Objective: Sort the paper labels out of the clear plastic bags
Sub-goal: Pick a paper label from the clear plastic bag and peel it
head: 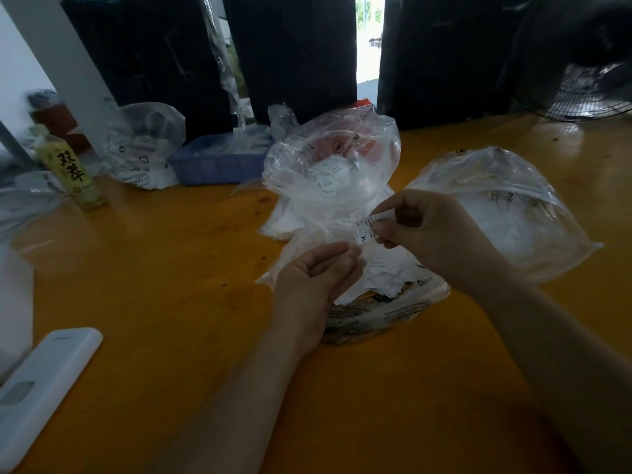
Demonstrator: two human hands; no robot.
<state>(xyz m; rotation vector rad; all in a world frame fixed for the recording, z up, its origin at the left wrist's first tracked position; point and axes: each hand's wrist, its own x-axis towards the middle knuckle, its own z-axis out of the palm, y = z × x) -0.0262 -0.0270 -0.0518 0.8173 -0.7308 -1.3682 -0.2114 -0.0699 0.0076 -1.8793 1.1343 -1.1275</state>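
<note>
- At centre frame, your right hand [434, 230] pinches a paper label [367, 229] marked "XL" between thumb and fingertips.
- Just below, your left hand [316, 271] has its fingers curled, its grip closed on the label's lower edge and thin clear film.
- Under both hands lies a clear plastic bag [383, 302] holding loose labels.
- Two more clear bags sit on the orange surface [171, 268]: one behind [328, 165], one at right [506, 206].
- Upper left: a blue tray [219, 164] and a bottle [70, 171].
</note>
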